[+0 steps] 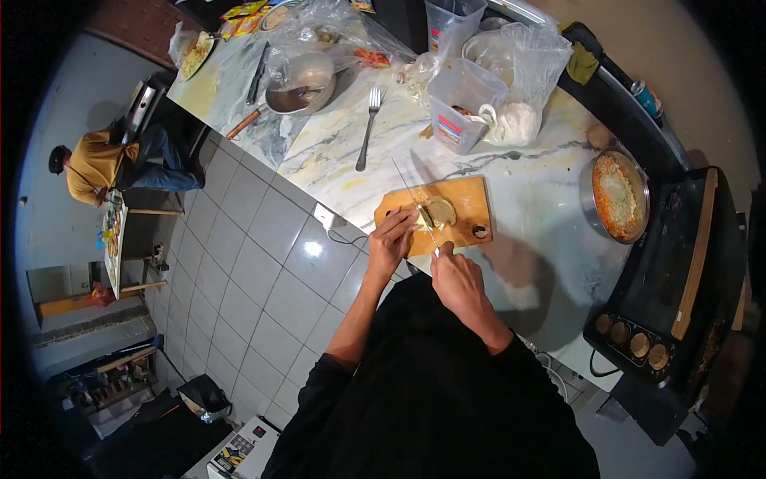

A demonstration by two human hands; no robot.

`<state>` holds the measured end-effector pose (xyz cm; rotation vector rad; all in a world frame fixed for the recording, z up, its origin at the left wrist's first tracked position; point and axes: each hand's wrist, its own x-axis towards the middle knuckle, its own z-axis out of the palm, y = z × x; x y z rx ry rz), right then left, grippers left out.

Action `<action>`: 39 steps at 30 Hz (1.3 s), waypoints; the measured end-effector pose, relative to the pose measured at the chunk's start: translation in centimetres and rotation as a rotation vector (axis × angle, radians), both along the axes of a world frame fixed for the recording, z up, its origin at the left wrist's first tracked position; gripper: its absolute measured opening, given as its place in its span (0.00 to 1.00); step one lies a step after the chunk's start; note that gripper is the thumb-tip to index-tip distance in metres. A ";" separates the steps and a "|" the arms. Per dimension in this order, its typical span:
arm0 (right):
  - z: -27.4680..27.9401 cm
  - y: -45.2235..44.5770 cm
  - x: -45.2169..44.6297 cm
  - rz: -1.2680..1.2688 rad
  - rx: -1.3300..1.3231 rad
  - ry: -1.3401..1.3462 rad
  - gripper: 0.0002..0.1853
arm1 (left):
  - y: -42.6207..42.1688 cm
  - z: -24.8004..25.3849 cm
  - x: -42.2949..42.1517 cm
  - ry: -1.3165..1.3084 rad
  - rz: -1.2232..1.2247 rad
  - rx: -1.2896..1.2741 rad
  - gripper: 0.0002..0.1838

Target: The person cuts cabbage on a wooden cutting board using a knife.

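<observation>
My right hand is closed around the handle of a kitchen knife, its thin blade slanting up and left across a wooden cutting board. On the board lies a pale, yellowish-brown piece of food with a darker edge; its exact kind is unclear. The blade runs along its left side. My left hand has its fingers bent and pressed together on the board, left of the blade, against a pale bit of the same food. Those fingertips partly hide what they hold.
A fork and a saucepan lie beyond the board. Plastic containers and a bag stand behind it. At right are a bowl of shredded food and a toaster oven. A person sits far left.
</observation>
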<state>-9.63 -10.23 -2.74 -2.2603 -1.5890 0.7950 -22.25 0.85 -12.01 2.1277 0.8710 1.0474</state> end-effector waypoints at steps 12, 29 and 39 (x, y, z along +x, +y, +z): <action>-0.5 0.2 0.8 0.027 0.021 0.041 0.13 | -0.4 0.2 0.2 0.019 0.080 -0.092 0.14; -1.0 1.1 0.8 0.072 0.002 -0.016 0.12 | -0.2 0.1 0.2 0.035 0.101 -0.061 0.12; -2.0 0.1 0.5 0.038 -0.054 -0.032 0.14 | -0.1 0.0 0.0 0.023 0.077 -0.120 0.12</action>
